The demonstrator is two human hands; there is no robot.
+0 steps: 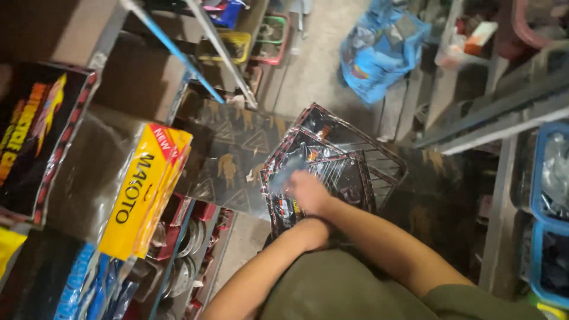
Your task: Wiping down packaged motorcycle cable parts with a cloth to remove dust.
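Observation:
A stack of flat black packages (349, 160) in shiny clear wrap with red-and-white edging leans upright in front of me, over the aisle floor. My right hand (308, 192) lies on the upper edge of the front package, its fingers blurred and curled over the wrap. My left forearm reaches in from the lower left and crosses under my right wrist. My left hand (313, 230) is mostly hidden there, close to the bottom of the stack. What it holds does not show.
On the left shelf lie a yellow package with a red corner (145, 189) and a black package with orange print (35, 130). A blue plastic bag (382, 50) sits on the floor ahead. Blue crates (551, 178) fill the right shelf. Small baskets (228, 44) stand at the far end.

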